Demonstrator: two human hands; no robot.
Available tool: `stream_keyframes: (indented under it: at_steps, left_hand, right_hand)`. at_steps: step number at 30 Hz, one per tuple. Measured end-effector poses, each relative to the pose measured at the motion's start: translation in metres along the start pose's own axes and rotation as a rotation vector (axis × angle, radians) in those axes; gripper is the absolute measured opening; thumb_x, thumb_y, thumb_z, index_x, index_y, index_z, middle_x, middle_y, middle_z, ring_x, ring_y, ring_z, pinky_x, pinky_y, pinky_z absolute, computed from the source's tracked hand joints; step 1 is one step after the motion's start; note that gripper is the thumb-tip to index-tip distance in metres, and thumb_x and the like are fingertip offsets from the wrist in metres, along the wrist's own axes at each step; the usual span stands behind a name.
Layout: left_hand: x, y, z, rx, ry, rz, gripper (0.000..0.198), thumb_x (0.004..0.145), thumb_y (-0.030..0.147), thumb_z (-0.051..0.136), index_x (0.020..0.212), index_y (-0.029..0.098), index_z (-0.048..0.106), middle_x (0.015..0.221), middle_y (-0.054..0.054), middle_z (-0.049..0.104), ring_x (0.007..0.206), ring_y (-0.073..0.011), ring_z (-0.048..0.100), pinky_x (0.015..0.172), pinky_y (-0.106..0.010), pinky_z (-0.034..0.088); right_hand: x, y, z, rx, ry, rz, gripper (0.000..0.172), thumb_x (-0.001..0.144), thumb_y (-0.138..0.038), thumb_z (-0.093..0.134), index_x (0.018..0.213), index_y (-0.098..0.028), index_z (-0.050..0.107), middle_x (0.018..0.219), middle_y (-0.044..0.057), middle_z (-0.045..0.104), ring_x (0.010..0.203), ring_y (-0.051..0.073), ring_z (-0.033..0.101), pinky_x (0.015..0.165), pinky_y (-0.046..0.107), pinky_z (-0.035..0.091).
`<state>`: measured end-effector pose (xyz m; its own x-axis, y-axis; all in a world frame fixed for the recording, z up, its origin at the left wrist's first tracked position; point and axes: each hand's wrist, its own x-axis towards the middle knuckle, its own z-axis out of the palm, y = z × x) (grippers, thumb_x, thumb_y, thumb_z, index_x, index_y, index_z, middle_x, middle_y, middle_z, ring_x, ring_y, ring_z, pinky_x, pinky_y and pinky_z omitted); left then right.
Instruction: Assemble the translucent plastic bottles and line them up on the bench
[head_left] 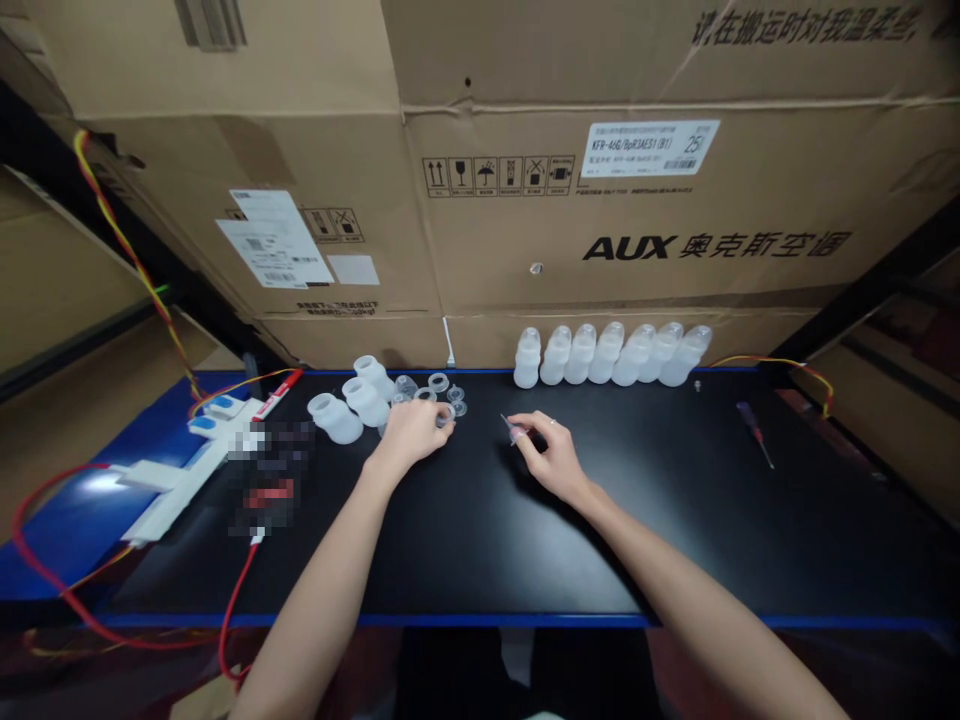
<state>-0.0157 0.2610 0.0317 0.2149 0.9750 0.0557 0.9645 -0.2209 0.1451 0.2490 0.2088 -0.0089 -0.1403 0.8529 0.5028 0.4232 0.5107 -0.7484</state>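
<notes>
My left hand [414, 432] has its fingers closed on a translucent screw ring [445, 413] by the pile of small bottle parts. Around it lie more loose rings [438, 382], small clear discs [457, 395] and a clear domed cap [406, 385]. Left of that hand are three white baby bottles without tops [337, 420]. Over the middle of the table, my right hand [551, 455] pinches a small clear piece with a thin tip [514, 430], perhaps a teat; its exact shape is unclear. Several capped baby bottles [583, 355] stand in a row at the back right.
The black table [480, 540] backs onto a large cardboard box [487, 240]. At right lies a screwdriver [754, 435]. A white power strip [187, 470], a red marker [277, 394] and red cables [236, 590] occupy the left side, beside a blurred-out object [270, 480].
</notes>
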Motion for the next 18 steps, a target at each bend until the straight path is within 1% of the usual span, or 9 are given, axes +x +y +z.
stream_keyframes:
  at_steps: [3,5,6,8,10,11,14,16,18]
  left_hand:
    - [-0.005,0.01,0.001,-0.175,0.065,0.099,0.018,0.091,0.041,0.073,0.091,0.027,0.085,0.073,-0.003,0.073,0.075,-0.024,0.07,0.073,-0.034,0.047]
    - [-0.008,0.017,0.003,-0.326,0.13,0.189,0.02,0.092,0.043,0.073,0.088,0.027,0.084,0.071,-0.002,0.069,0.072,-0.0202,0.066,0.073,-0.033,0.048]
    - [-0.009,0.02,0.005,-0.422,0.163,0.234,0.022,0.092,0.045,0.073,0.088,0.026,0.084,0.076,-0.003,0.069,0.074,-0.0193,0.065,0.073,-0.032,0.049]
    - [-0.01,0.027,0.009,-0.667,0.204,0.294,0.024,0.092,0.048,0.074,0.089,0.025,0.083,0.097,-0.006,0.073,0.086,-0.0196,0.067,0.074,-0.031,0.053]
    - [-0.009,0.032,0.013,-0.952,0.174,0.293,0.028,0.091,0.05,0.077,0.091,0.023,0.081,0.119,-0.01,0.072,0.103,-0.0223,0.07,0.078,-0.032,0.058]
    - [-0.008,0.035,0.016,-1.09,0.133,0.275,0.03,0.089,0.051,0.079,0.09,0.021,0.08,0.125,-0.012,0.072,0.108,-0.0239,0.071,0.081,-0.033,0.061]
    - [-0.007,0.042,0.021,-1.404,-0.001,0.202,0.036,0.085,0.052,0.086,0.089,0.018,0.077,0.126,-0.014,0.075,0.107,-0.026,0.074,0.087,-0.041,0.065]
    - [-0.007,0.046,0.024,-1.499,-0.042,0.168,0.039,0.082,0.053,0.089,0.089,0.017,0.077,0.123,-0.014,0.076,0.104,-0.0262,0.075,0.088,-0.043,0.067]
    - [-0.007,0.048,0.026,-1.528,-0.055,0.158,0.039,0.08,0.052,0.091,0.089,0.016,0.078,0.123,-0.014,0.076,0.105,-0.0266,0.075,0.089,-0.043,0.067]
  right_hand:
    - [0.0,0.0,-0.002,-0.022,-0.009,-0.02,0.032,0.108,-0.033,0.052,0.129,-0.023,0.075,0.091,0.005,0.07,0.081,0.022,0.066,0.081,0.037,0.057]
    - [0.0,-0.001,-0.004,-0.029,-0.008,-0.02,0.036,0.109,-0.031,0.049,0.133,-0.022,0.074,0.091,0.005,0.066,0.082,0.022,0.064,0.081,0.037,0.056]
    - [0.001,-0.001,-0.005,-0.025,-0.008,-0.012,0.037,0.11,-0.031,0.047,0.135,-0.022,0.073,0.091,0.005,0.065,0.083,0.022,0.064,0.082,0.037,0.056]
    - [0.002,-0.001,-0.008,-0.007,-0.009,0.013,0.039,0.11,-0.032,0.046,0.139,-0.024,0.071,0.094,0.005,0.066,0.087,0.022,0.064,0.086,0.038,0.056]
    - [0.002,-0.001,-0.009,0.012,-0.02,0.035,0.04,0.11,-0.033,0.046,0.142,-0.025,0.068,0.096,0.004,0.067,0.089,0.022,0.065,0.088,0.039,0.055]
    - [0.002,0.0,-0.01,0.021,-0.029,0.04,0.039,0.111,-0.034,0.045,0.142,-0.026,0.068,0.096,0.004,0.067,0.09,0.023,0.065,0.089,0.04,0.055]
    - [0.002,0.0,-0.01,0.059,-0.049,0.04,0.036,0.111,-0.036,0.046,0.135,-0.025,0.07,0.095,0.004,0.068,0.089,0.023,0.066,0.089,0.04,0.054]
    - [0.001,0.0,-0.009,0.098,-0.054,0.043,0.034,0.11,-0.037,0.049,0.133,-0.024,0.07,0.095,0.004,0.068,0.088,0.023,0.067,0.089,0.04,0.054]
    - [0.0,0.001,-0.009,0.136,-0.062,0.054,0.033,0.109,-0.037,0.051,0.134,-0.023,0.068,0.095,0.004,0.069,0.088,0.023,0.067,0.09,0.039,0.053]
